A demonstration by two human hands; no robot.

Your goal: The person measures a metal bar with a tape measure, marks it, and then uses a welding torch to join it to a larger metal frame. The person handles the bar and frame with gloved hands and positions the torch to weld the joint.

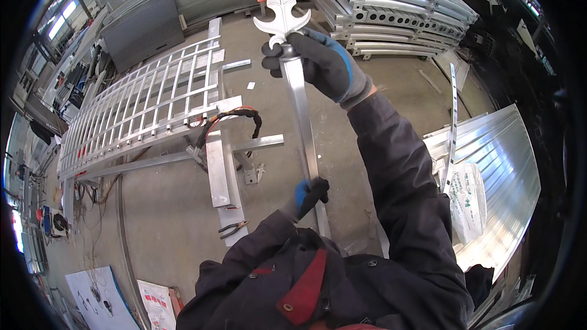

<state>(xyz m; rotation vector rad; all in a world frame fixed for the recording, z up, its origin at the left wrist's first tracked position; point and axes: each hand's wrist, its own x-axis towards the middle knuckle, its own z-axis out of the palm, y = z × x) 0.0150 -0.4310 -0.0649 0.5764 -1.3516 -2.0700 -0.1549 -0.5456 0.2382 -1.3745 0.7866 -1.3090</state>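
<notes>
A long square metal tube [299,104] stands upright in front of me, tapering toward my body in the view. At its top sits a silver spearhead finial [281,9] with curved side barbs. My right hand [327,67], in a black and blue work glove, is closed around the joint where the finial's base meets the tube end. Lower down, my left hand [309,198], gloved alike, is wrapped round the tube close to my chest. Part of the finial's base is hidden by the right fingers.
A silver barred railing panel [147,95] lies on a stand at the left. Pliers [233,228] rest on a metal bar near a black cable [254,123]. Stacked tubes [403,15] stand far right; shiny sheet metal [507,171] and a white plastic roll [468,201] lie right.
</notes>
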